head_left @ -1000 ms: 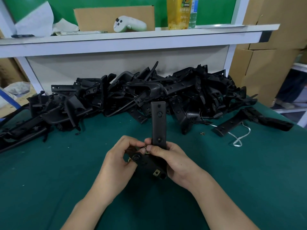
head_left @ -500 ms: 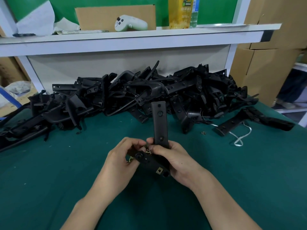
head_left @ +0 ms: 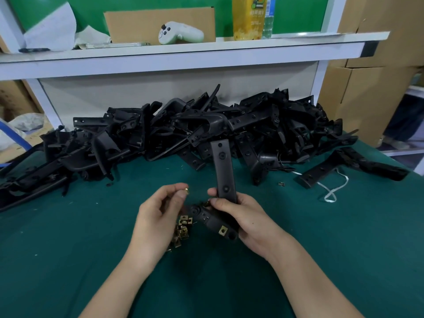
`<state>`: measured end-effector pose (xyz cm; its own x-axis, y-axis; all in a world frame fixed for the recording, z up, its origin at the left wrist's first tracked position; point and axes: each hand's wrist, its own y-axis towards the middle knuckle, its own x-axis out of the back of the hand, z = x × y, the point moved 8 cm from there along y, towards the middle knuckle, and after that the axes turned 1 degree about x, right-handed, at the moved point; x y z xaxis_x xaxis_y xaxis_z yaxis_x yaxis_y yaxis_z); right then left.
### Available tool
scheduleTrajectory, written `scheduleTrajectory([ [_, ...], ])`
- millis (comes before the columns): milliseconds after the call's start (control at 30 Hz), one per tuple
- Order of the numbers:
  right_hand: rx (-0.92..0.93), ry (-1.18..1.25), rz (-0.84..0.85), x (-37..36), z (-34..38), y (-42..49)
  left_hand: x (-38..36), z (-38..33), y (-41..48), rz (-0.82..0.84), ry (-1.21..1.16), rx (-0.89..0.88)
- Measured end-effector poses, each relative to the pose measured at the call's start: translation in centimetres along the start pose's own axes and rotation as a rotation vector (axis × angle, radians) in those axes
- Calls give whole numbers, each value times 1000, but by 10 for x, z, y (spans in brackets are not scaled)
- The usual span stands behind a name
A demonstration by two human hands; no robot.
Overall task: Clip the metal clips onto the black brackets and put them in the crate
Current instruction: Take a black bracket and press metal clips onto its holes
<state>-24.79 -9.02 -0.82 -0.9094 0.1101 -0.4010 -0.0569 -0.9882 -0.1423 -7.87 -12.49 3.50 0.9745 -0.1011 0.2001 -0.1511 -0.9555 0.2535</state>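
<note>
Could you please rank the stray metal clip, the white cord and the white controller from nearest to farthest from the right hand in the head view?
1. Stray metal clip, just up and right of the right hand.
2. White cord, farther to the right.
3. White controller, on the back shelf.

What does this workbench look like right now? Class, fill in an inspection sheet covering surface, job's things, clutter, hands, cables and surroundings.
Surface: green mat, covering the bench.
Job's things: held bracket with a fitted clip on its lower end; loose clips at the left hand; bracket heap behind; crate not in view.
Clutter: stray clip on the mat, lone bracket at right.
Hands: left hand pinches a single clip; right hand grips the held bracket.
Cables: nothing seen, apart from a white cord looped on the mat.
Surroundings: white shelf carrying a controller, bottle and cardboard sheet; cardboard boxes at right.
</note>
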Motion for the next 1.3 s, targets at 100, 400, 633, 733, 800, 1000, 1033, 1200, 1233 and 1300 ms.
scheduleTrajectory([
  [100, 14, 11, -74, 10, 1, 3, 7, 14, 6, -27, -290, 151],
  [400, 33, 195, -218, 29, 3, 7, -10, 29, 4, 78, -818, 435],
  [633, 30, 252, -232, 30, 3, 6, -11, 37, 6, 59, -945, 510],
  [733, 36, 243, -230, 31, 3, 7, -12, 39, 6, 36, -992, 549],
  [800, 37, 252, -230, 31, 3, 7, -12, 39, 6, 21, -1022, 570],
  [1000, 31, 288, -223, 31, 2, 7, -11, 43, 3, -39, -1080, 652],
  [1033, 32, 290, -223, 31, 2, 7, -13, 43, 2, -37, -1102, 672],
  [1200, 33, 297, -219, 31, 2, 8, -16, 41, -1, 3, -1167, 713],
  [1233, 34, 299, -218, 31, 2, 8, -17, 41, -1, 14, -1163, 709],
  [1300, 36, 302, -214, 31, 2, 8, -17, 39, 0, 36, -1141, 687],
])
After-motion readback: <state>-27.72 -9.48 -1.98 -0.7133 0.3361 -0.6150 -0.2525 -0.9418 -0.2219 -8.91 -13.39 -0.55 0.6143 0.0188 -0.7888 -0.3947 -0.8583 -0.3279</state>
